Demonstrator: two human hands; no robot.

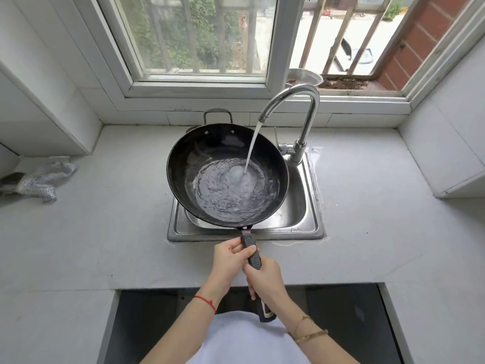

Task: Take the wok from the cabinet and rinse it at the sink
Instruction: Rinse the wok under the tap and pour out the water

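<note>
Black round wok [227, 177], wet inside, rippled water pooling under the stream from the faucet [301, 111]. Held above the steel sink [301, 206], set in the pale bench [105, 232]. Long dark handle [252, 252] pointing straight back toward the body, small loop handle at the far rim. Left hand [228, 258] and right hand [265, 278] both on the handle, fingers wrapped tight around it.

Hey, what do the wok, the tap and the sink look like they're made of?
Wok: dark metal, probably carbon steel or iron, dull black with rivets showing. Tap: polished metal, mirror-bright. Sink: likely stainless steel, brushed grey sheen.
</note>
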